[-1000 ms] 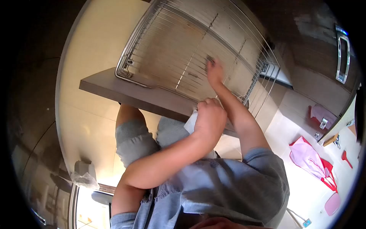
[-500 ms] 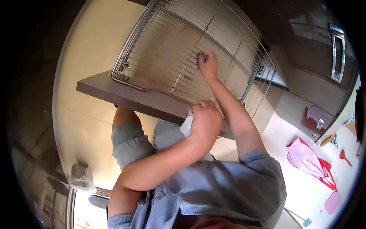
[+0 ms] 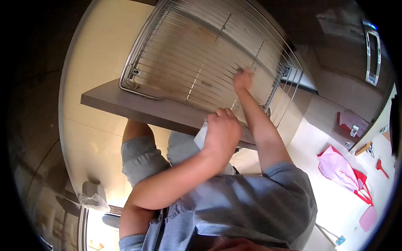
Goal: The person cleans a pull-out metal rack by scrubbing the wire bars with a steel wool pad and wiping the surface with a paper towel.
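A wire rack basket (image 3: 155, 97) with thin metal bars sits behind a grey-brown drawer front (image 3: 142, 106). My left hand (image 3: 224, 131) is closed at the near edge of that front, with a white cloth or paper (image 3: 201, 136) sticking out under its fingers. Farther in, my right hand (image 3: 243, 80) is over the bars, its fingers closed round a small dark, wiry scourer (image 3: 239, 70), which is partly blurred. Brownish stains mark the surface below the bars.
Pink and red cloth (image 3: 335, 167) lies on the floor at the right, near a red utensil (image 3: 381, 168) and a pink oval object (image 3: 368, 218). A cabinet handle (image 3: 372, 56) is at upper right. A plastic bag (image 3: 94, 201) hangs at lower left.
My right hand with the scourer moved left along the bars, then back right and slightly nearer. My left hand keeps its place at the front's edge; the view shifted slightly.
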`<state>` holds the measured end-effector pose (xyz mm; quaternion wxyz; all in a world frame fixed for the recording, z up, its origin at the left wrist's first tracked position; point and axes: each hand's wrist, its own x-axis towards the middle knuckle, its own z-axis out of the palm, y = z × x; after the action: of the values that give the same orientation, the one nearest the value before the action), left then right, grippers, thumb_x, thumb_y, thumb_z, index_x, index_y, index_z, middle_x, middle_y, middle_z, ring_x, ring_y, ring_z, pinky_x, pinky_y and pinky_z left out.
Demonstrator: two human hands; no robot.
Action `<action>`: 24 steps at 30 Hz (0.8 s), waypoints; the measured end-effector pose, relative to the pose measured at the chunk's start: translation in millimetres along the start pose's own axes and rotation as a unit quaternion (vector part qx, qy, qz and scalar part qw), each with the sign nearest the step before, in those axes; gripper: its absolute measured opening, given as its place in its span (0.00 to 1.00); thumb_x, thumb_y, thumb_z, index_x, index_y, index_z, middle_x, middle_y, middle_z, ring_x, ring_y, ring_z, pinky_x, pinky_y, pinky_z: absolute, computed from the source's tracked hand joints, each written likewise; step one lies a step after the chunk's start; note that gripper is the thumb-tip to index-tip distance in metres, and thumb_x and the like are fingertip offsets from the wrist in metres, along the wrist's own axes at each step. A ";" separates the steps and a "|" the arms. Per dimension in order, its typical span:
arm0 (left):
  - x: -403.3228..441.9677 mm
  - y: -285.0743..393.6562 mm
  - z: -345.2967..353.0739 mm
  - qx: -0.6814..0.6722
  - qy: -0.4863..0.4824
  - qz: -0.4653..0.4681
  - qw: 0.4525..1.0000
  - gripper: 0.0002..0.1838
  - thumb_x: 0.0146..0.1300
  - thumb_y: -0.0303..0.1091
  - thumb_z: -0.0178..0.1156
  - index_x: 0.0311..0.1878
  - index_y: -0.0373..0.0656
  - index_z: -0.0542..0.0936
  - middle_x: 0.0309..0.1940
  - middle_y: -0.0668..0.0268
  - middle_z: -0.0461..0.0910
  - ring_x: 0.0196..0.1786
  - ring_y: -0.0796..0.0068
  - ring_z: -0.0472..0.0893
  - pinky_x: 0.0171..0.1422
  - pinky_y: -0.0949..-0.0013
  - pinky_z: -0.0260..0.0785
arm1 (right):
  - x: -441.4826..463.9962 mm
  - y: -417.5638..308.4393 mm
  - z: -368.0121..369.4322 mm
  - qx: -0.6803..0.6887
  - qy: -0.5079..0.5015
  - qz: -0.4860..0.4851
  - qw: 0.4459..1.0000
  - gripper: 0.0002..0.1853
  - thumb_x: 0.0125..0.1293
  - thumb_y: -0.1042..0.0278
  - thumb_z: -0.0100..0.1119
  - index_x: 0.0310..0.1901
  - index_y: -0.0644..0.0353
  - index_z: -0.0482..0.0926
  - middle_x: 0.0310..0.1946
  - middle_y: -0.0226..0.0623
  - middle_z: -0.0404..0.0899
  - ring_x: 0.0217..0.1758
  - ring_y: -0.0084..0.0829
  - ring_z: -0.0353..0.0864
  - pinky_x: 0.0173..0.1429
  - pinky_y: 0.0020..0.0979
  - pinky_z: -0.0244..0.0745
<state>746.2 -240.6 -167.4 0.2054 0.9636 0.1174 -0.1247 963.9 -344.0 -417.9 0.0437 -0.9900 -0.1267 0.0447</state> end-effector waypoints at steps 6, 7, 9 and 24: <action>3.0 -3.5 -1.4 0.002 0.006 0.005 1.000 0.06 0.50 0.33 0.56 0.30 0.46 0.81 0.30 0.66 0.76 0.36 0.70 0.77 0.36 0.68 0.70 | -20.4 -126.4 -16.0 0.165 -0.064 -0.011 0.984 0.15 0.63 0.59 0.51 0.48 0.57 0.69 0.42 0.54 0.74 0.42 0.51 0.76 0.43 0.47 0.71; 3.7 -5.0 -1.6 -0.004 0.003 0.003 1.000 0.06 0.50 0.33 0.56 0.30 0.46 0.81 0.30 0.66 0.76 0.36 0.70 0.77 0.36 0.68 0.70 | -25.7 -137.5 -26.8 0.100 -0.052 -0.047 0.993 0.15 0.64 0.59 0.50 0.48 0.57 0.69 0.41 0.55 0.74 0.43 0.52 0.76 0.44 0.48 0.71; 0.6 -6.5 -2.4 -0.010 -0.005 0.009 1.000 0.06 0.50 0.33 0.56 0.30 0.46 0.81 0.30 0.67 0.76 0.36 0.70 0.77 0.36 0.68 0.70 | -26.7 -88.9 -13.7 0.097 -0.029 -0.107 0.989 0.14 0.64 0.59 0.50 0.47 0.57 0.70 0.40 0.55 0.73 0.43 0.54 0.75 0.45 0.48 0.70; 1.4 -7.3 2.0 -0.018 0.013 0.001 1.000 0.06 0.52 0.34 0.55 0.31 0.45 0.80 0.30 0.66 0.77 0.37 0.69 0.78 0.34 0.68 0.70 | 7.7 -84.8 -5.3 0.137 0.002 -0.090 0.986 0.12 0.65 0.63 0.49 0.48 0.56 0.72 0.40 0.44 0.73 0.39 0.41 0.76 0.41 0.40 0.71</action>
<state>745.1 -234.7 -172.2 0.2214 0.9614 0.1210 -0.1096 950.8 -260.7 -405.0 0.1828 -0.9593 -0.2081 0.0553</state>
